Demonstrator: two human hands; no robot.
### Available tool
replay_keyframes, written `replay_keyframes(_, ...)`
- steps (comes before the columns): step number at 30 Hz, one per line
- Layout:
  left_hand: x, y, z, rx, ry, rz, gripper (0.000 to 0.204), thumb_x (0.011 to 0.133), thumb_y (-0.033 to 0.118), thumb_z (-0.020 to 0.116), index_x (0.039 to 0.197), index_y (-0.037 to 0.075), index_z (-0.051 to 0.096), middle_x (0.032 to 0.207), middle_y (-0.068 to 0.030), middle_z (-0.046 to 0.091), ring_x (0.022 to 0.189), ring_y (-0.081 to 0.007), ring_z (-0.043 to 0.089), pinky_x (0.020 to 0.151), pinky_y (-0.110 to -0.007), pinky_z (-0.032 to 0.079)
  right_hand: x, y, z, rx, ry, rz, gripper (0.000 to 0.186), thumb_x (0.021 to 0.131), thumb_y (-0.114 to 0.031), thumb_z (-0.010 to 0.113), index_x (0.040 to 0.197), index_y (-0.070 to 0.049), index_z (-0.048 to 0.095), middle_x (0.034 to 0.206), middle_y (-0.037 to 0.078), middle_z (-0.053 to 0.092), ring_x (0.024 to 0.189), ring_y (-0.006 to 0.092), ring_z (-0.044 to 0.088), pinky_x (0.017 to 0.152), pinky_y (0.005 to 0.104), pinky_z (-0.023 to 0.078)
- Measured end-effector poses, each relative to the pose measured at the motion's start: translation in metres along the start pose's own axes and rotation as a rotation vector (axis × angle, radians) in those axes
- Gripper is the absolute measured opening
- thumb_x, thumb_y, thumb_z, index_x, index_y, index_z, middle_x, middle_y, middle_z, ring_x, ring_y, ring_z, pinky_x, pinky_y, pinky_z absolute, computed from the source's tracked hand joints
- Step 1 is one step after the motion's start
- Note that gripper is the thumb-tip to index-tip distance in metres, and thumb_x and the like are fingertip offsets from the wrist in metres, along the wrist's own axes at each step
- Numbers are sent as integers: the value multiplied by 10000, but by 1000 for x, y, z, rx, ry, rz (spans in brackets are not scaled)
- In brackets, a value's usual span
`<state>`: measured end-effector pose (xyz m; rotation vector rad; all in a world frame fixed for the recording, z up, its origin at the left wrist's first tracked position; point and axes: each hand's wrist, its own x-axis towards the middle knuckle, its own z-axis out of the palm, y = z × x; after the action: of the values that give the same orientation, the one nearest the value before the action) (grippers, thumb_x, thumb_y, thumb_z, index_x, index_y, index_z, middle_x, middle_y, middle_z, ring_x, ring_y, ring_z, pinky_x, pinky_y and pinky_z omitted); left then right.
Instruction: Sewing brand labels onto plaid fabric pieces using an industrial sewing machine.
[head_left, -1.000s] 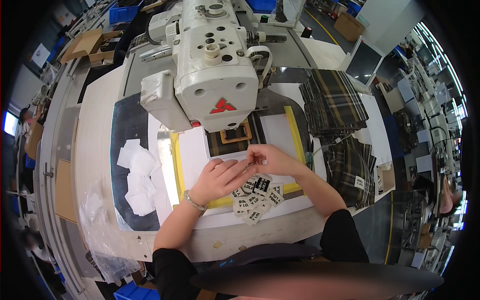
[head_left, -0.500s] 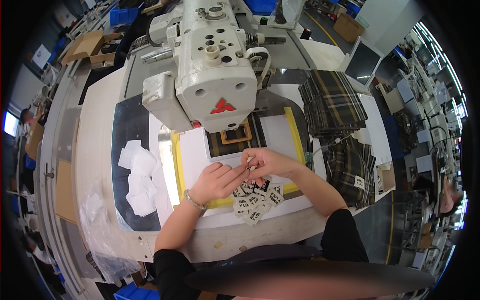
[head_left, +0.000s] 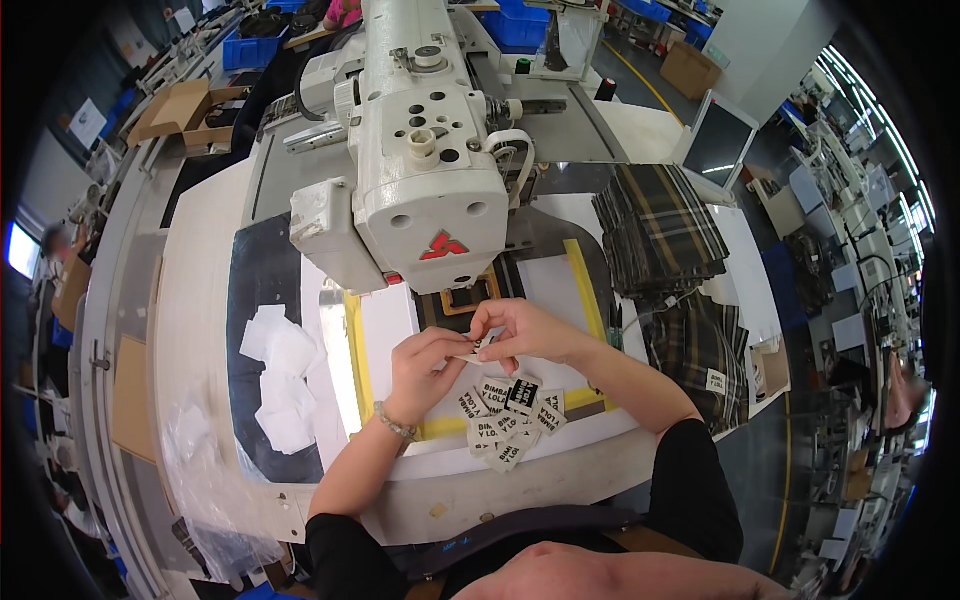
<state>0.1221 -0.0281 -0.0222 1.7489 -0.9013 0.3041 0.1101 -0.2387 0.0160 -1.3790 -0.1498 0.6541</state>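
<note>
Between my two hands is a small cream fabric label point(head_left: 474, 353) with dark print, pinched by the fingertips of both. My left hand point(head_left: 424, 368), with a beaded bracelet at its wrist, closes on the label's left side. The fingers of my right hand point(head_left: 528, 332) grip its right side. Just below them lies a loose pile of similar cream labels point(head_left: 508, 430), with one black label point(head_left: 522, 394) on top. Beyond my hands, the white sewing machine point(head_left: 432, 205) stands over a tan rectangular clamp frame point(head_left: 487, 288), which rests on dark plaid fabric, partly hidden by my fingers.
To the left lie overlapping white paper pieces point(head_left: 282, 352) and a clear plastic bag point(head_left: 205, 490). Stacked plaid fabric panels point(head_left: 662, 235) stand at the right, with more plaid pieces point(head_left: 690, 350) nearer me. A screen point(head_left: 720, 140) is behind them. Yellow tape point(head_left: 585, 285) edges the work plate.
The label between my fingertips now shows plainly. My hands have shifted slightly to the left, uncovering more of the label pile. The whole view has tilted a little.
</note>
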Motion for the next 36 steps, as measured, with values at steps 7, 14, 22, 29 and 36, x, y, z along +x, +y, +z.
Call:
replay_keyframes(7, 18, 1, -18, 449, -43, 342, 217, 722, 104, 767, 930, 111, 708, 959, -13, 679, 648, -104, 618, 531, -247, 457, 14, 9, -12, 15, 62, -48, 138, 829, -13, 703, 892, -16, 580, 783, 64, 631, 540, 121, 600, 494, 225, 467)
replay_keyframes(14, 19, 0, -23, 635, -174, 507, 221, 672, 100, 774, 878, 119, 698, 895, -2, 679, 593, -91, 591, 481, -247, 390, 13, 1, -16, -38, 11, 3, 188, 822, -5, 706, 972, -7, 592, 896, 82, 639, 633, 143, 655, 553, 239, 517)
replay_keyframes(22, 20, 3, -17, 210, -42, 134, 119, 763, 26, 758, 857, 37, 685, 860, -56, 676, 588, -104, 600, 485, -236, 432, 17, 6, -22, 137, -26, -68, 266, 837, -33, 709, 1077, -25, 594, 960, 66, 644, 755, 153, 682, 658, 246, 551)
replay_keyframes(29, 17, 4, -16, -110, 67, -220, 99, 823, -45, 677, 913, -16, 649, 902, -100, 665, 580, -77, 575, 509, -204, 456, 19, 6, -19, 150, -4, -77, 186, 839, -46, 718, 996, -39, 618, 886, 49, 661, 729, 141, 681, 624, 242, 539)
replay_keyframes(36, 28, 0, -13, 145, 54, 106, 183, 757, -37, 712, 901, 67, 667, 907, -40, 688, 578, -115, 611, 484, -242, 466, 21, 8, -11, -154, 212, -255, 103, 849, 32, 647, 880, -1, 554, 981, 88, 672, 769, 104, 678, 672, 228, 541)
